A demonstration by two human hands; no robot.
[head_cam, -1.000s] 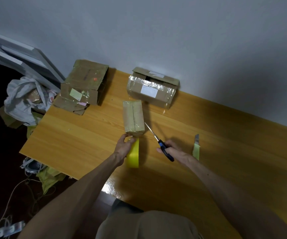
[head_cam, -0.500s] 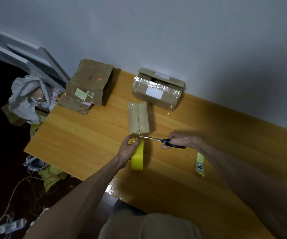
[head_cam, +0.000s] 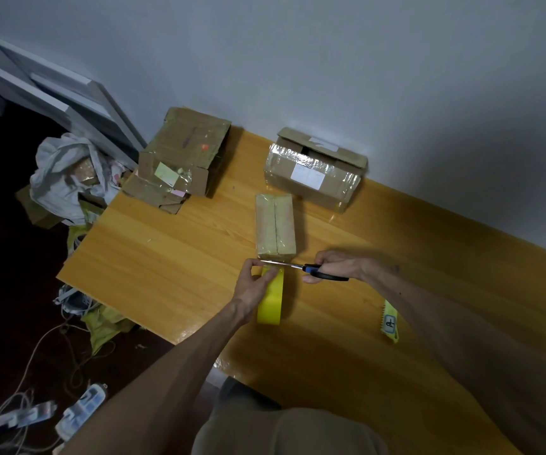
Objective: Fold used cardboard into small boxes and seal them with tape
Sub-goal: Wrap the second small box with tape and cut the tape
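A small taped cardboard box (head_cam: 275,226) lies on the wooden table (head_cam: 173,257), its near end towards me. A yellow tape roll (head_cam: 272,302) stands on edge just in front of it. My left hand (head_cam: 254,284) grips the roll's top. My right hand (head_cam: 332,266) holds blue-and-black-handled scissors (head_cam: 301,267), with the blades lying across the gap between box and roll, where the tape strip runs. The tape itself is too thin to make out.
A larger taped box (head_cam: 314,174) sits by the wall, and flattened used cardboard (head_cam: 179,159) lies at the table's far left corner. A yellow utility knife (head_cam: 390,321) rests on the table to the right. Bags, cables and power strips (head_cam: 78,410) litter the floor at left.
My right hand swung the scissors from pointing up beside the box to lying sideways across its near end. The left hand stayed on the tape roll.
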